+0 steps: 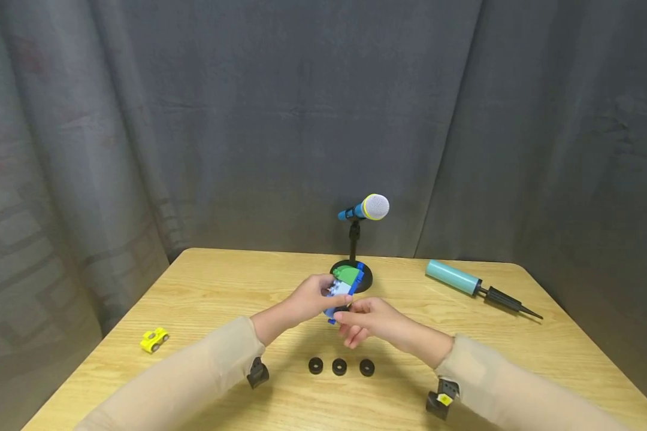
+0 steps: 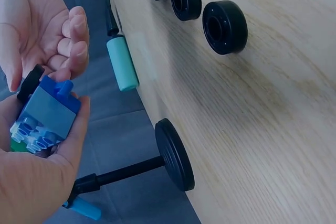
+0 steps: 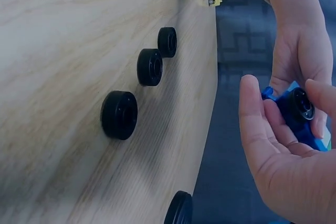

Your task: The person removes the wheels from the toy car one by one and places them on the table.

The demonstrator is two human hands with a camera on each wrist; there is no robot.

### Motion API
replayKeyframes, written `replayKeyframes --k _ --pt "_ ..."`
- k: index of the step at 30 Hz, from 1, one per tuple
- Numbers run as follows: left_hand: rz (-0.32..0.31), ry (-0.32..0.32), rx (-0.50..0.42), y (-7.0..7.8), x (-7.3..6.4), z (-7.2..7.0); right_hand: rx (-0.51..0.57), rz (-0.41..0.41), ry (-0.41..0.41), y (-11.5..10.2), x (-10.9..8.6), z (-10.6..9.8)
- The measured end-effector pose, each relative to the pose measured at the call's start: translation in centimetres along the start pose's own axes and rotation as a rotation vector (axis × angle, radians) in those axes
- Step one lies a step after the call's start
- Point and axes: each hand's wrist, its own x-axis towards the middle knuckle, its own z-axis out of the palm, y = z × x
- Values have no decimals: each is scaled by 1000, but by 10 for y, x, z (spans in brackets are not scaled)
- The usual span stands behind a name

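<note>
My left hand point(image 1: 308, 299) grips a toy vehicle point(image 1: 341, 288) built of blue, light blue and green bricks, held above the table. Its studs and a blue peg show in the left wrist view. A black wheel point(image 3: 302, 104) sits against the toy's side. With thumb and fingers, my right hand point(image 1: 381, 324) holds that wheel at the toy; whether it is fixed on is hidden. Three more black wheels, a left one point(image 1: 315, 366), a middle one point(image 1: 339, 367) and a right one point(image 1: 366, 367), lie in a row on the table nearer to me.
Behind the hands stands a blue microphone point(image 1: 375, 207) on a black stand point(image 1: 353, 242) with a round base. A teal hand pump point(image 1: 453, 277) lies at the back right. At the left is a small yellow toy car point(image 1: 154, 339). Grey curtains point(image 1: 280, 131) hang behind the wooden table point(image 1: 221, 275).
</note>
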Motion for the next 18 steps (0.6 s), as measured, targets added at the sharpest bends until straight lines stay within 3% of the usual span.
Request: replayKeyframes --k 12,18 --pt "30 -3 24 -3 1 3 -29 -78 -48 3 3 2" --pt "20 11 69 -2 0 4 -174 -160 46 4 3 8"
